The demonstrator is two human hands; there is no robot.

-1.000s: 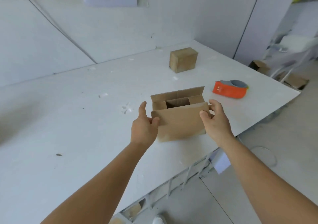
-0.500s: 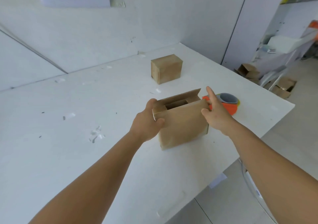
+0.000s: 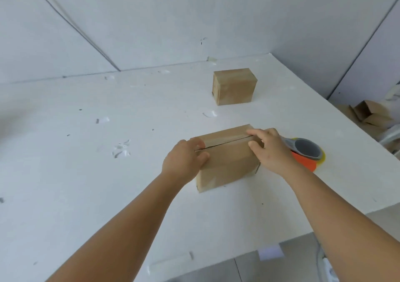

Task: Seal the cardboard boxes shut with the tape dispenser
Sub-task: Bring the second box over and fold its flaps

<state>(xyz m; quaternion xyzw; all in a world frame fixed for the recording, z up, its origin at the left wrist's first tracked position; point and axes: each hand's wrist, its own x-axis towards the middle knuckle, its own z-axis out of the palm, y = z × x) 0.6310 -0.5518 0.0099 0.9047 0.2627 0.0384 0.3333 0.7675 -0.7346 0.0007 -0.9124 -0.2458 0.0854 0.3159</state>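
Note:
A small brown cardboard box [image 3: 227, 162] stands on the white table [image 3: 86, 173] in front of me, its top flaps folded down with a thin seam between them. My left hand [image 3: 184, 162] holds the box's left end, fingers curled over the top edge. My right hand [image 3: 270, 151] holds the right end, with fingers laid on the top flaps. The orange and grey tape dispenser [image 3: 305, 151] lies on the table just right of the box, partly hidden behind my right hand.
A second, closed cardboard box [image 3: 234, 86] sits farther back on the table. Bits of torn tape or paper [image 3: 121, 149] are scattered on the tabletop. Flattened and open cardboard boxes [image 3: 368, 115] lie on the floor beyond the table's right edge. White walls close the back.
The box's flaps stood open before; both hands have folded them down and now hold them closed. The camera has moved closer and tilted.

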